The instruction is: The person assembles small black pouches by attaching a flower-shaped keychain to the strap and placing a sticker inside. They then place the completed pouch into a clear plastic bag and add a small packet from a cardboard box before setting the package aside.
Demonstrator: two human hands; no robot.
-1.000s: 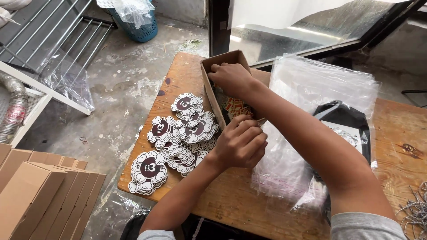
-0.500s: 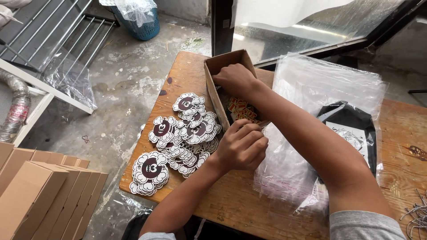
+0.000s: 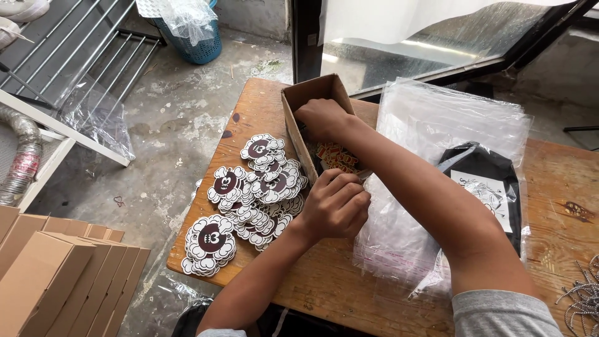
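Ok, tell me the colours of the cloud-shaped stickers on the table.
The cloud-shaped stickers have white scalloped edges around dark maroon centres, clearest in the head view.

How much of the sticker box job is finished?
Done: small colourful stickers already lie in the open cardboard box. In hand: the right hand reaches inside; the left hand grips the near end. Left: cloud-shaped stickers remain piled on the table.

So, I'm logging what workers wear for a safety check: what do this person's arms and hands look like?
Both hands, left and right, are bare: no gloves, rings, watch or bands visible. The forearms are uncovered; short grey sleeves end above the elbows.
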